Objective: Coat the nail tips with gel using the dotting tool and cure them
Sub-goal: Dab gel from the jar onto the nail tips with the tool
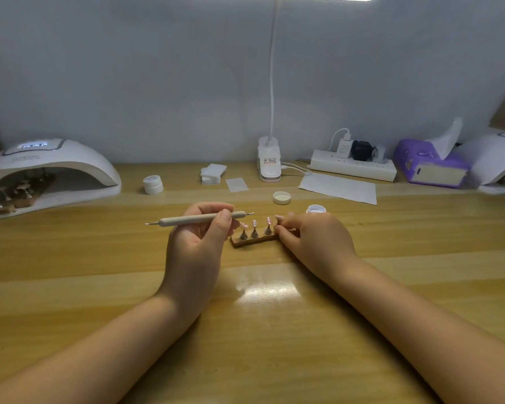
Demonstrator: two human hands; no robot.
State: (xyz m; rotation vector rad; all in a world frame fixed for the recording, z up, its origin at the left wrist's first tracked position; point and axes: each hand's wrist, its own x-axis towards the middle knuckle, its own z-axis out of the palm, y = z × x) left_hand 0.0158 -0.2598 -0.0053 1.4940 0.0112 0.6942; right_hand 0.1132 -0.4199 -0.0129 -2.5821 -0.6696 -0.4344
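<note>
A small wooden stand (252, 242) sits mid-table with three nail tips (254, 224) showing on metal pegs. My left hand (197, 239) grips the beige dotting tool (200, 219), which lies level just left of and above the stand. My right hand (312, 239) has its fingers curled at the stand's right end, pinching it or a peg there; which, I cannot tell. An open gel jar (316, 209) stands behind that hand, with its white lid (282, 197) lying beside it. A white curing lamp (48, 173) at the far left holds other stands of tips inside.
A closed white jar (153, 184), a stack of wipes (213, 172), a desk lamp's base (269, 161), a power strip (353, 167), a sheet of paper (338, 188) and a purple tissue pack (432, 164) line the back. A second lamp (499, 164) sits far right.
</note>
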